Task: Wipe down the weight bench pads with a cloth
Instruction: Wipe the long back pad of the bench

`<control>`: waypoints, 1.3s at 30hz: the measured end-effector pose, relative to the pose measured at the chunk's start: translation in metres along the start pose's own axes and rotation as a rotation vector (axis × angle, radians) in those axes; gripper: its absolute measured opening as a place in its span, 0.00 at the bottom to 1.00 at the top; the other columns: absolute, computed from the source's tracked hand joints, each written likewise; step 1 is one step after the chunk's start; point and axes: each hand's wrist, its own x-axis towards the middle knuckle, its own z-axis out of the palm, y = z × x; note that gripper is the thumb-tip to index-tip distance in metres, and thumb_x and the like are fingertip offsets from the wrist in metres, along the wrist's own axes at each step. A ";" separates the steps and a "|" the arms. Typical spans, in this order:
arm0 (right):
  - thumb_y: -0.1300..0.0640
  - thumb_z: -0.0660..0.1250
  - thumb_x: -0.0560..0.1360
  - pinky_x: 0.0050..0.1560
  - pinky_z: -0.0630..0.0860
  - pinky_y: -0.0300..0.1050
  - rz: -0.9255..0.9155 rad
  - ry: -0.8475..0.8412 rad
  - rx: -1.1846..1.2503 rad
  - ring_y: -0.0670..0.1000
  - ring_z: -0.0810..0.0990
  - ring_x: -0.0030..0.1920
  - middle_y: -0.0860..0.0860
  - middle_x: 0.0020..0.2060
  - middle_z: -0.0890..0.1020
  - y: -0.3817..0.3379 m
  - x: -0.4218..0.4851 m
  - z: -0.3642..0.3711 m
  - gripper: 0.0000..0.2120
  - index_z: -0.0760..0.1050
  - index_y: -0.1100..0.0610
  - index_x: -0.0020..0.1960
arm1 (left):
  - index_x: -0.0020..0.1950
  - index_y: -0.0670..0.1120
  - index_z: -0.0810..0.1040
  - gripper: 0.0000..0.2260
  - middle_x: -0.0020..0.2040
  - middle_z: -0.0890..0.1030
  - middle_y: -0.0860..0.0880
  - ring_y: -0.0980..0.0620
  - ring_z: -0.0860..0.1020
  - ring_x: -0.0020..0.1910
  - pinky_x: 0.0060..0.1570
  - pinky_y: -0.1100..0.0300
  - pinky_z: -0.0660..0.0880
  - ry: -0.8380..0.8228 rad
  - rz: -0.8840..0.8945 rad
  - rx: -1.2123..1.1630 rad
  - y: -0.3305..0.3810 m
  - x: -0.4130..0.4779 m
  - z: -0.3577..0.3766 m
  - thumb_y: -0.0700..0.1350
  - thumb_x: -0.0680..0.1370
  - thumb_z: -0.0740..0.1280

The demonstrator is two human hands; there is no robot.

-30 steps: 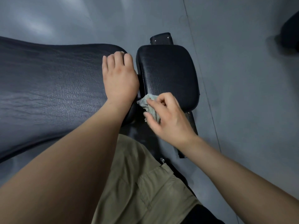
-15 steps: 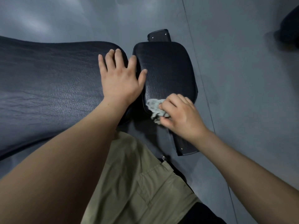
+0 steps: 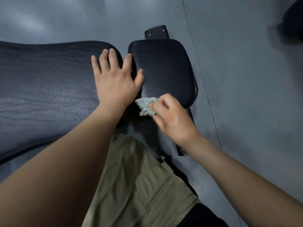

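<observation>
The long, dark navy, leather-like back pad (image 3: 49, 89) fills the left of the view. I judge that much of it may be left unwiped, because the cloth works only at the far right. The small, black, rounded-square seat pad (image 3: 164, 68) lies just beside it with a narrow gap between them, and dirt in this gap could be missed. The left hand (image 3: 114, 81) lies flat and open across both pads, fingers spread, holding nothing. It covers surface that the cloth cannot reach. The right hand (image 3: 170, 118) has its fingers curled around the small, crumpled, pale grey-green cloth (image 3: 146, 104). Bunched like this, the cloth meets little surface and could slip out.

The cloth sticks out leftward from the right fingertips, at the near edge of the seat pad and just beside the left wrist. Whether it presses on the pad I cannot tell.
</observation>
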 end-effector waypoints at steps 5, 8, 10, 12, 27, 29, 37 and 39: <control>0.65 0.65 0.77 0.43 0.76 0.53 0.152 0.164 -0.098 0.55 0.74 0.44 0.57 0.48 0.72 0.048 0.018 -0.031 0.02 0.76 0.62 0.50 | 0.74 0.51 0.71 0.28 0.75 0.67 0.35 0.35 0.62 0.76 0.76 0.34 0.53 -0.017 -0.009 -0.010 0.000 0.000 0.000 0.65 0.81 0.53; 0.64 0.62 0.78 0.49 0.77 0.56 0.247 0.274 -0.096 0.57 0.76 0.48 0.58 0.51 0.74 0.052 0.038 -0.028 0.07 0.77 0.62 0.53 | 0.73 0.50 0.72 0.27 0.74 0.68 0.35 0.35 0.63 0.76 0.76 0.34 0.53 0.007 -0.007 0.000 0.001 0.000 0.000 0.65 0.81 0.53; 0.66 0.63 0.76 0.53 0.76 0.57 0.163 0.273 -0.049 0.60 0.76 0.49 0.60 0.51 0.75 0.032 0.032 -0.016 0.07 0.77 0.64 0.53 | 0.74 0.51 0.71 0.27 0.75 0.68 0.35 0.35 0.63 0.76 0.76 0.35 0.53 0.001 -0.008 0.005 0.001 0.000 0.000 0.65 0.81 0.53; 0.66 0.65 0.76 0.54 0.76 0.55 0.041 0.174 0.013 0.59 0.76 0.49 0.58 0.51 0.75 0.008 0.015 -0.004 0.06 0.77 0.63 0.52 | 0.74 0.50 0.71 0.27 0.75 0.68 0.35 0.35 0.63 0.76 0.76 0.35 0.53 0.005 -0.009 0.005 0.002 0.000 -0.001 0.64 0.81 0.53; 0.62 0.67 0.74 0.51 0.75 0.53 0.037 0.254 -0.012 0.60 0.76 0.47 0.60 0.49 0.77 0.014 0.043 -0.008 0.05 0.78 0.65 0.47 | 0.74 0.51 0.71 0.28 0.75 0.67 0.35 0.35 0.62 0.76 0.76 0.35 0.53 -0.006 -0.014 -0.001 0.001 0.000 0.000 0.65 0.81 0.54; 0.61 0.68 0.77 0.50 0.76 0.51 -0.034 0.187 0.020 0.58 0.75 0.47 0.57 0.49 0.77 0.006 0.021 -0.007 0.06 0.79 0.64 0.49 | 0.74 0.51 0.71 0.27 0.75 0.68 0.35 0.35 0.62 0.76 0.76 0.35 0.53 0.004 -0.013 -0.007 0.001 0.000 -0.001 0.64 0.81 0.54; 0.59 0.66 0.78 0.49 0.74 0.51 0.213 0.358 -0.176 0.59 0.74 0.50 0.56 0.49 0.78 0.081 0.090 -0.028 0.05 0.79 0.60 0.48 | 0.74 0.51 0.72 0.27 0.75 0.68 0.35 0.36 0.62 0.76 0.77 0.35 0.52 0.008 -0.009 -0.020 0.001 0.000 0.000 0.65 0.81 0.54; 0.57 0.65 0.78 0.49 0.72 0.47 0.306 0.353 -0.178 0.59 0.75 0.50 0.56 0.49 0.78 0.092 0.085 -0.033 0.06 0.79 0.59 0.49 | 0.74 0.52 0.72 0.27 0.75 0.67 0.35 0.36 0.62 0.76 0.77 0.36 0.52 0.002 -0.012 -0.024 0.000 0.000 -0.001 0.65 0.81 0.54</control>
